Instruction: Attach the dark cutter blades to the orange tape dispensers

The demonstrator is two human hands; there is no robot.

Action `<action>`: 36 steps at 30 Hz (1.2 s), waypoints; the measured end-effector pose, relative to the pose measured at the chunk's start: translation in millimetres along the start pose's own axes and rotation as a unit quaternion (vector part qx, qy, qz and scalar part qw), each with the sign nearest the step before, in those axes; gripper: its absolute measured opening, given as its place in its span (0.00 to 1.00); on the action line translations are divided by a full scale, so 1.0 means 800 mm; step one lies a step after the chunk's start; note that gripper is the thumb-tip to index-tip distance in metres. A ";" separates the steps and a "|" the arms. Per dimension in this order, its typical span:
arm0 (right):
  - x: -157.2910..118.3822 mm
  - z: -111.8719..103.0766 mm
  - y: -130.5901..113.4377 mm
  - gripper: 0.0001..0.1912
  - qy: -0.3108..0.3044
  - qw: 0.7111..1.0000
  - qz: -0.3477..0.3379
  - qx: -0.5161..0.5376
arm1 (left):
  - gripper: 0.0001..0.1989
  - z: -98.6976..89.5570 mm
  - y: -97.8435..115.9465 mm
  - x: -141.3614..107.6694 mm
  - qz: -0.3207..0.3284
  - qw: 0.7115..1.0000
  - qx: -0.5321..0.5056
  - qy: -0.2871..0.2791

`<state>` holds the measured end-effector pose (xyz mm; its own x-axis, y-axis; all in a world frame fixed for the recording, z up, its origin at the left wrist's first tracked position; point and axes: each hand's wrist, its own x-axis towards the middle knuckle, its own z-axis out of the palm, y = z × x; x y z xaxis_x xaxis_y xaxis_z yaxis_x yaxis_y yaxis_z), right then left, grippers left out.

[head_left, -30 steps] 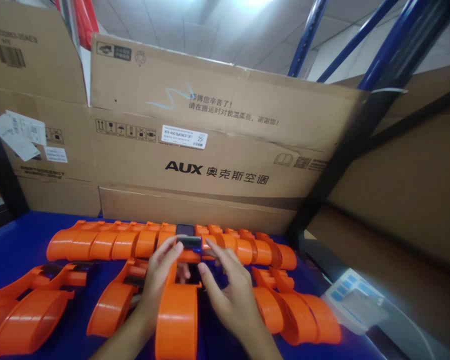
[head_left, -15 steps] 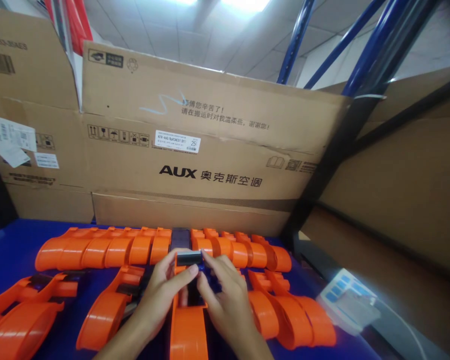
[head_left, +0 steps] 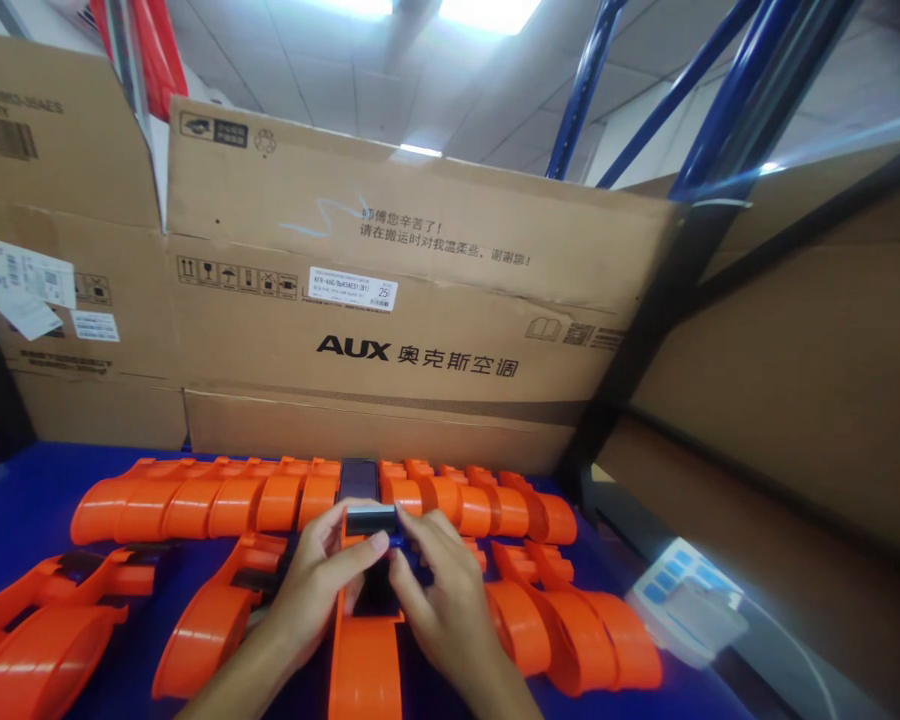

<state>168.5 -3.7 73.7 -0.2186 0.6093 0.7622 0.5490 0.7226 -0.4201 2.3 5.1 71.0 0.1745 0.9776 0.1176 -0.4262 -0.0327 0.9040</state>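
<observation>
Both my hands grip one orange plastic tape dispenser (head_left: 367, 660), held in front of me with its curved band toward me. A black strip (head_left: 371, 521) crosses its far end. My left hand (head_left: 319, 580) is closed around the left side, its thumb lying over the frame just below the strip. From the right, my right hand (head_left: 441, 580) pinches the same end, fingertips at the strip's right corner. A small dark blue part (head_left: 396, 541) shows between the two thumbs. The fingers beneath the frame are partly hidden.
A row of orange dispensers (head_left: 187, 505) stands along the back of the blue surface (head_left: 15, 490). More dispensers (head_left: 202, 635) lie left and right of my arms. A white device with blue buttons (head_left: 686, 600) sits at right. Cardboard (head_left: 420, 400) walls the back; a dark post (head_left: 622, 350) rises at right.
The held dispenser and both hands have shifted slightly left in view. The grip looks the same, and the other dispensers have not moved on the surface.
</observation>
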 end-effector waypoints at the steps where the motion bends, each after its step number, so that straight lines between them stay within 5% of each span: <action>1: 0.000 0.000 0.001 0.23 -0.005 1.000 0.002 0.005 | 0.17 0.001 0.002 0.000 0.000 1.000 -0.010 0.004; 12: 0.000 0.011 0.010 0.27 -0.029 0.996 -0.046 -0.065 | 0.18 0.004 0.007 0.001 -0.015 0.995 -0.057 0.077; 22: -0.004 0.011 0.000 0.22 0.022 0.987 -0.067 -0.141 | 0.17 0.006 0.004 0.000 -0.023 0.998 -0.038 0.050; 36: 0.001 -0.003 0.004 0.18 -0.006 0.992 -0.076 -0.105 | 0.20 -0.002 -0.006 0.004 0.006 0.999 -0.001 0.047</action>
<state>172.2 -1.5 73.8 -0.3202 0.5037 0.8023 0.6650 0.7227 -0.1884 3.4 8.7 66.0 0.0842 0.9924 0.0893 -0.4301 -0.0447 0.9017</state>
